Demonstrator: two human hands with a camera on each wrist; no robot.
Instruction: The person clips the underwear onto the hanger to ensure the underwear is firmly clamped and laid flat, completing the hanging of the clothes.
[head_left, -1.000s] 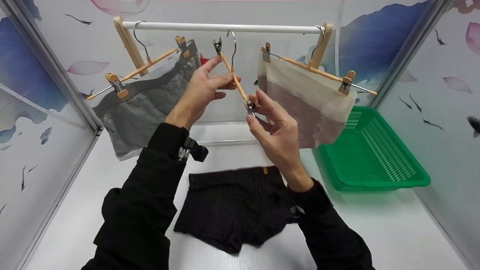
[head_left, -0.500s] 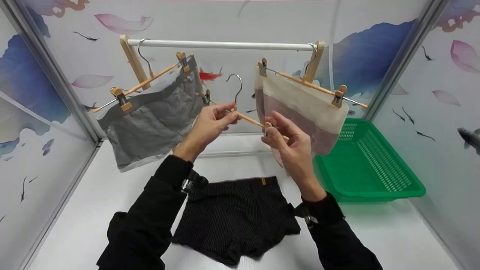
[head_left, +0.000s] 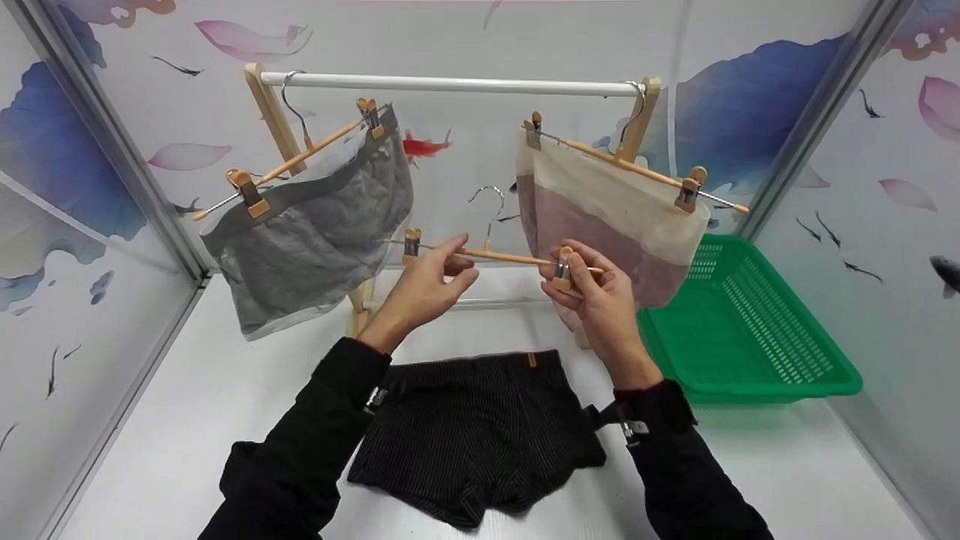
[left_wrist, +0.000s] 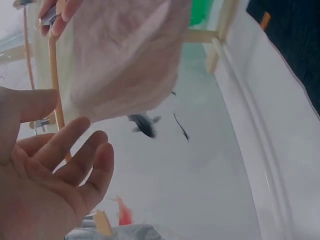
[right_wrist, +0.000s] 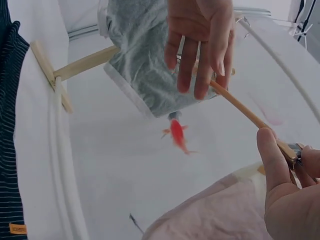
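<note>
An empty wooden clip hanger (head_left: 502,257) is held level in the air below the white rail (head_left: 450,82). My right hand (head_left: 566,262) pinches the clip at its right end, as the right wrist view also shows (right_wrist: 282,150). My left hand (head_left: 459,262) lies against the bar near the left clip with its fingers straight (right_wrist: 200,65) and the palm spread (left_wrist: 70,125). Black striped shorts (head_left: 472,427) lie flat on the white table under both hands.
Grey shorts (head_left: 315,225) hang on a clip hanger at the rail's left, pinkish cream shorts (head_left: 607,217) on one at its right. A green basket (head_left: 742,315) sits at the right. Printed walls close in on both sides.
The empty hanger has come off the rail, dropped lower and turned from steeply tilted to level. Both hands came down with it, the right one still at the right clip.
</note>
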